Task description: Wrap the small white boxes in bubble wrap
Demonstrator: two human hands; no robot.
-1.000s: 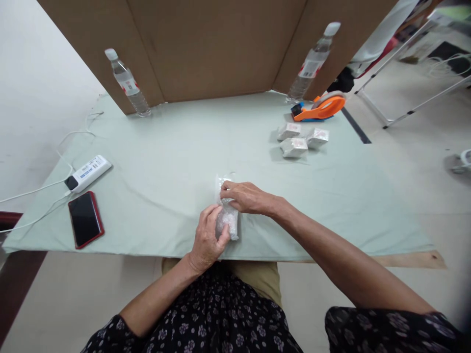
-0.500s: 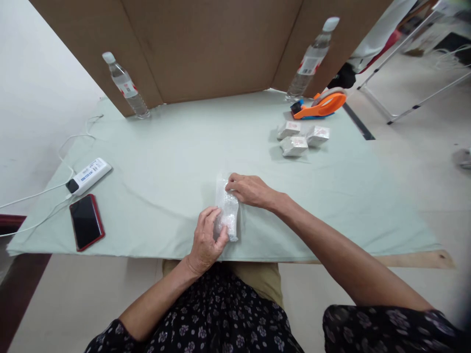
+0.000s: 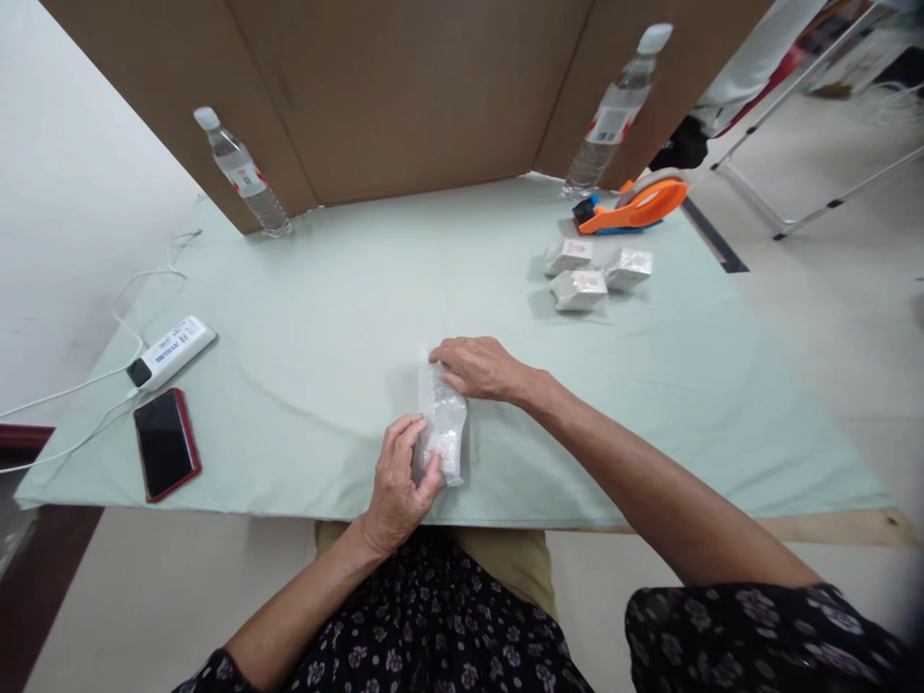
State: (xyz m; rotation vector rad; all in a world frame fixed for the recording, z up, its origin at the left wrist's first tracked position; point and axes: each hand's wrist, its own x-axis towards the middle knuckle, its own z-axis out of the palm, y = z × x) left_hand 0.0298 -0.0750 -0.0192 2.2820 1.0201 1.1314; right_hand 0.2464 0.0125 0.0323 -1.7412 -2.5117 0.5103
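A clear bubble-wrap piece (image 3: 446, 421) lies lengthwise on the pale green cloth near the table's front edge, with something pale at its near end. My left hand (image 3: 400, 478) grips that near end between thumb and fingers. At the far end, my right hand (image 3: 480, 368) holds the wrap with bent fingers. Three small wrapped boxes (image 3: 580, 290) sit together at the back right. Just behind them is an orange tape dispenser (image 3: 633, 205).
A brown cardboard panel (image 3: 419, 96) stands along the back, with a water bottle (image 3: 245, 180) at left and another bottle (image 3: 613, 115) at right. On the left lie a phone (image 3: 166, 445), a white power bank (image 3: 173, 353) and cables.
My right hand has shifted slightly left along the far end of the wrap. My left hand stays at the near end. The camera view has moved a little.
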